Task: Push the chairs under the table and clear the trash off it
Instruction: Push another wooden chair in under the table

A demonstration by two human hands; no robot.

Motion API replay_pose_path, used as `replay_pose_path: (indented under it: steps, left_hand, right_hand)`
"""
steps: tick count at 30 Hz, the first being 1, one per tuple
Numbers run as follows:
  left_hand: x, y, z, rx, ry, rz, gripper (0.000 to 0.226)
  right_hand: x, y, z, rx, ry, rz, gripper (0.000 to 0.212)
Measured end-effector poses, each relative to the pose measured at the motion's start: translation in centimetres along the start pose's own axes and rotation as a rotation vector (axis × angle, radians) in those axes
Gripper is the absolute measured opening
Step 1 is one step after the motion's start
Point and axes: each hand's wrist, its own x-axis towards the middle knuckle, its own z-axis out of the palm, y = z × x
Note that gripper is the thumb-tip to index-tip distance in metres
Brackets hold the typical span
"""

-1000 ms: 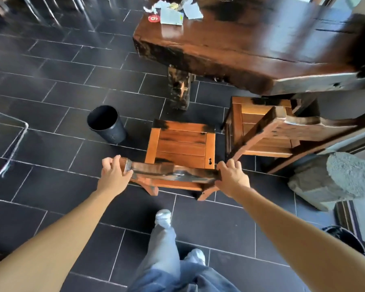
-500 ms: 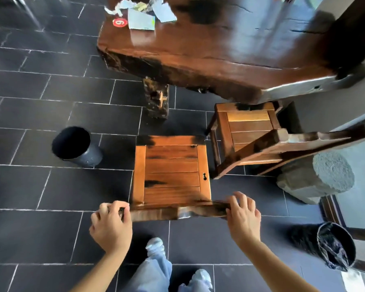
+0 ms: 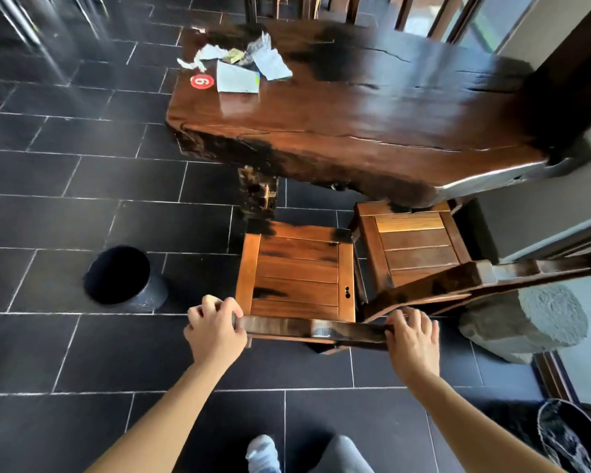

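A wooden chair (image 3: 296,278) stands in front of me, its seat facing the dark slab table (image 3: 355,110). My left hand (image 3: 215,331) grips the left end of the chair's top rail and my right hand (image 3: 411,339) grips the right end. The seat's far edge sits just under the table's near edge, beside the table leg (image 3: 258,192). A second chair (image 3: 413,247) stands to the right, its seat partly under the table. Crumpled paper and wrappers (image 3: 243,66) lie in a pile on the table's far left corner, next to a red number tag (image 3: 202,80).
An open black bin (image 3: 123,278) stands on the dark tiled floor to the left of the chair. A lined bin (image 3: 572,435) sits at the bottom right. A grey stone block (image 3: 529,322) lies right of the second chair. More chair legs show beyond the table.
The chair has slid forward toward the table with both hands on its rail. I have stepped closer, and the table and trash pile now show more fully.
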Motion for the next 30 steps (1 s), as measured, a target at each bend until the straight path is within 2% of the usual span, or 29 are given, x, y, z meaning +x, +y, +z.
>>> replay_pose_path:
  steps: [4,12,20,24,27,30]
  left_hand:
    - [3.2,1.5,-0.5,0.037,-0.089,0.047,0.034]
    - [10.3,4.8,-1.5,0.035,-0.214,0.048,0.037]
    - [10.8,8.4,0.3,0.061,-0.139,0.067,0.039]
    - [10.6,9.3,0.9,0.053,-0.148,0.047,0.042]
    - [10.7,9.2,0.9,0.057,-0.183,0.016,0.04]
    - [11.0,9.3,0.4,0.074,-0.261,-0.042,0.042]
  right_hand:
    - [3.5,0.1,-0.4,-0.002,-0.011,-0.004,0.023]
    - [10.2,-0.6,-1.5,-0.019,-0.058,0.034,0.029]
    - [16.0,2.7,-2.9,-0.029,-0.147,-0.063,0.029]
    - [17.0,3.7,-4.2,-0.021,-0.261,-0.119,0.033]
    - [17.5,4.0,-5.7,-0.055,-0.386,-0.209,0.046]
    - [18.9,4.0,-7.1,-0.013,-0.578,-0.247,0.061]
